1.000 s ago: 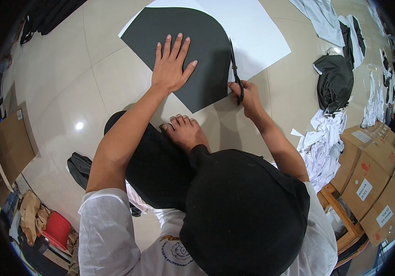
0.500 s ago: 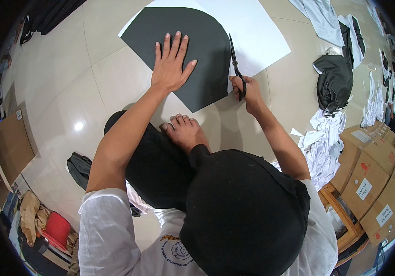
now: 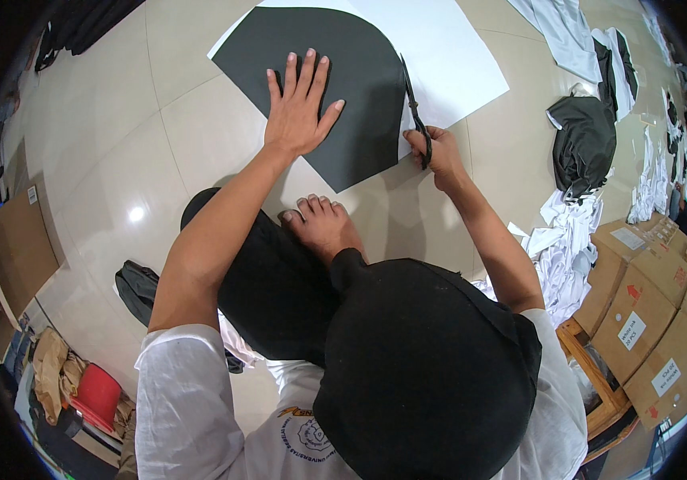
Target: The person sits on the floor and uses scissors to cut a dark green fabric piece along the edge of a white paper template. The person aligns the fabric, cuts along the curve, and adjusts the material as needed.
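A dark grey sheet (image 3: 327, 48) with a rounded edge lies on the tiled floor, partly over a white sheet (image 3: 447, 56). My left hand (image 3: 299, 108) lies flat on the dark sheet with its fingers spread. My right hand (image 3: 431, 152) grips black scissors (image 3: 414, 108), whose blades point away along the dark sheet's right edge where it meets the white sheet. A bare foot (image 3: 323, 224) rests on the floor just below the dark sheet.
Dark and white garments (image 3: 583, 136) lie in heaps on the floor at the right. Cardboard boxes (image 3: 647, 312) stand at the lower right, a flat cardboard piece (image 3: 15, 248) at the left. A dark cloth (image 3: 135, 284) lies at the lower left.
My right hand and the scissors have moved slightly forward along the dark sheet's edge. The left hand stays flat in place.
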Demonstrator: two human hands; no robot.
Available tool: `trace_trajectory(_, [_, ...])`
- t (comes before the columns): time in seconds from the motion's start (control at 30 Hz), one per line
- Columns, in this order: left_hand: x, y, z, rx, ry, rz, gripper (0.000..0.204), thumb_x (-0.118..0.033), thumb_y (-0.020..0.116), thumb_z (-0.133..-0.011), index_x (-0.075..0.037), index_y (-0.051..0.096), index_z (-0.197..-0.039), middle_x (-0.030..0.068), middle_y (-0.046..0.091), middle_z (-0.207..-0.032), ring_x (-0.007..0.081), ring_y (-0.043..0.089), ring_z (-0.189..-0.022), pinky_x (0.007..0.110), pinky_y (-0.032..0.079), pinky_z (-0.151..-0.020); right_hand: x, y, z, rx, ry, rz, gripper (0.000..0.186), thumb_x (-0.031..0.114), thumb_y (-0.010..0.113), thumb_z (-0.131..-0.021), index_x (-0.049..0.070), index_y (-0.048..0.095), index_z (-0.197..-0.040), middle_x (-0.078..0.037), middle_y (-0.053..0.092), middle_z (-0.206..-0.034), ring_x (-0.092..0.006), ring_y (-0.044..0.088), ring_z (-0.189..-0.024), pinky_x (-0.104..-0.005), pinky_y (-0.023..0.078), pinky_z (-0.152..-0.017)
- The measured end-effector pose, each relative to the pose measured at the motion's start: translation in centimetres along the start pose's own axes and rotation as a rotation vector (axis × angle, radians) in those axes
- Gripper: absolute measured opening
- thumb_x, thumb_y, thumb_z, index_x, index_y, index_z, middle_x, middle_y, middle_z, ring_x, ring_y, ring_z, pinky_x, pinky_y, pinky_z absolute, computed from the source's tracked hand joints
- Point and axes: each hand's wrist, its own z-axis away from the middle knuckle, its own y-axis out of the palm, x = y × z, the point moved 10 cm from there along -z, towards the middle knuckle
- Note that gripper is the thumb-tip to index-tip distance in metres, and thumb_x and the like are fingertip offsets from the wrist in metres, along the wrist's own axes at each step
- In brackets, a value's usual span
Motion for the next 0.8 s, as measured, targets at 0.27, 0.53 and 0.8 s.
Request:
trace_trajectory(0.27, [0.0,-0.2,0.0,-0.017,0.0,-0.012,0.082,-0.061,0.041,-0.111,-0.013,0.023,-0.175,0.0149,0.018,-0.182,0.0443,0.014,-0.166,0.074,0.01,-0.129,-0.5,-0.8,-0.5,0.012,-0.012,0.061,0.03,0.029,0.083,-0.088,0.004,0.068,-0.084,0.0,0.06,-0.068,-0.0113,0.055,-0.055,-0.0286,0.04,-0.051])
trace_trajectory(0.53, [0.0,-0.1,0.0,-0.003,-0.001,-0.022,0.082,-0.061,0.04,-0.111,-0.013,0.023,-0.175,0.0156,0.017,-0.182,0.0448,0.014,-0.166,0.075,0.01,-0.128,1.5,-0.4,-0.7,0.016,-0.011,0.077,0.035,0.034,0.085,-0.089,0.007,0.064,-0.08,0.001,0.059,-0.065,-0.0101,0.054,-0.054,-0.0278,0.04,-0.051])
trace_trajectory(0.8, [0.0,0.0,-0.1,0.003,-0.005,-0.03,0.081,-0.061,0.039,-0.111,-0.013,0.024,-0.175,0.0157,0.018,-0.182,0.0449,0.014,-0.167,0.075,0.009,-0.128,2.2,-0.2,-1.4,0.046,-0.035,0.061,0.032,0.031,0.084,-0.09,0.007,0.065,-0.08,0.001,0.058,-0.065,-0.0106,0.052,-0.053,-0.0284,0.038,-0.05])
